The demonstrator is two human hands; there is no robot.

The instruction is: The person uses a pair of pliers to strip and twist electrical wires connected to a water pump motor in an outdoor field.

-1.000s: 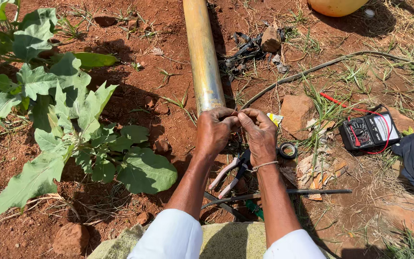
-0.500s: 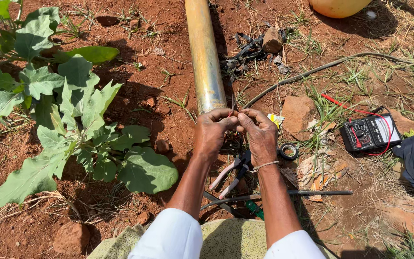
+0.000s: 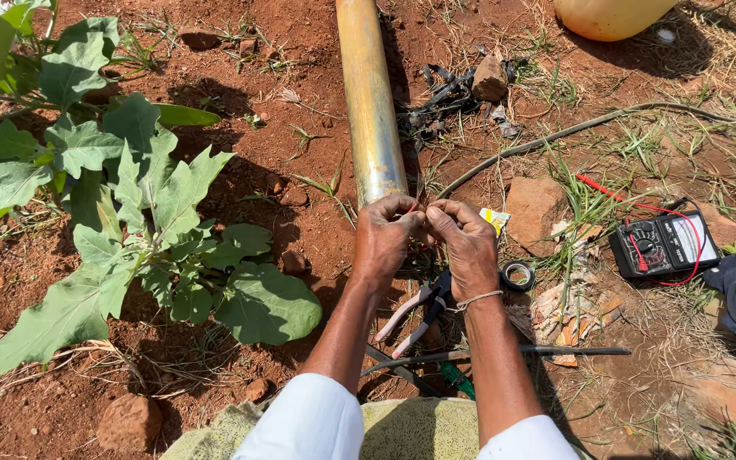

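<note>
Wire ends, too thin for me to make out, sit pinched between my left hand (image 3: pixel 385 238) and right hand (image 3: pixel 463 243), fingertips together below the metal pipe (image 3: pixel 370 102), unmoved from half a second ago, pliers (image 3: pixel 419 308) beneath my wrists.

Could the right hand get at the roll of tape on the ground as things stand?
Probably yes. The roll of tape lies in the open just beside the right hand, with nothing over it. But its fingers are pinched together with the left hand, so they would have to let go first.
</note>
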